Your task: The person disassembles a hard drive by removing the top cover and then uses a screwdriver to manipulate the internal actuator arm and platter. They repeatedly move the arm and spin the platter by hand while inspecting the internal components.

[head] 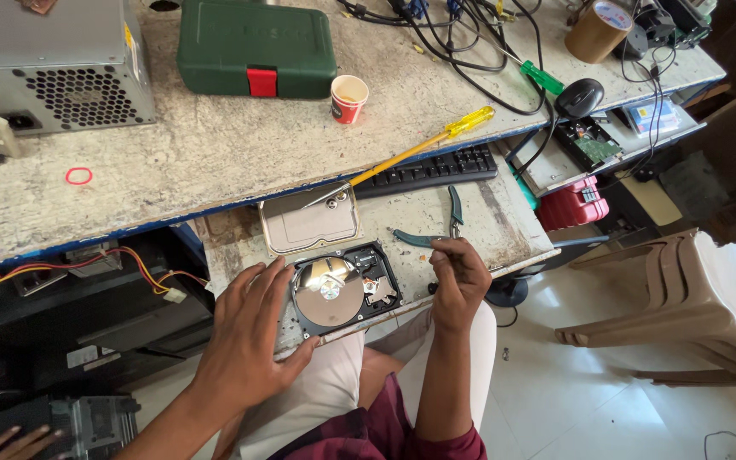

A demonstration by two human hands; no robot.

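Left hand [244, 336]: laid flat, fingers spread wide, against the left edge of the opened hard drive [344, 290]; nothing is gripped.
Right hand [460, 277]: fingers are narrowed together near the drive's right side, just in front of the pliers; whether something small is pinched between them cannot be told.
Hard drive: set on a pull-out shelf [504, 230] below the desk, cover off, its shiny round platter exposed and facing up, between the two hands.
Drive cover [310, 223]: a grey metal plate lying flat on the shelf just behind the drive, touching or nearly touching it.
Pliers [436, 228]: blue-handled, handles spread apart, lying on the shelf just beyond the right hand.
Keyboard [428, 170]: black, placed at the back of the shelf, partly under the desk's edge.
Yellow screwdriver [411, 153]: laid slantwise on the desk [215, 145], its tip reaching over the cover.
Paper cup [349, 98]: red and white, upright on the desk.
Green case [257, 47]: shut, with a red latch, behind the cup.
Power supply [48, 64]: grey metal box at the desk's far left.
Mouse [579, 98]: black, at the right among cables.
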